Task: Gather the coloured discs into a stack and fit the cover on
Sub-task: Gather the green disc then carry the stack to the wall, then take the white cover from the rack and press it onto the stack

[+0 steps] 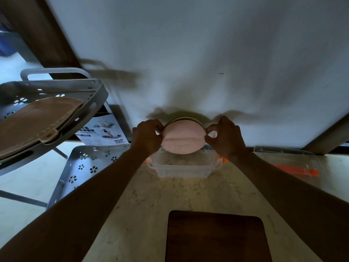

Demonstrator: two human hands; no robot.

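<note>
You've got both hands pinching the stack of discs [182,138] by its rims — left hand [147,136], right hand [224,137] — held just above the clear box [182,167] on the desk [143,201]. Looks like gathering's done; next up, probably fitting the cover squarely.
</note>
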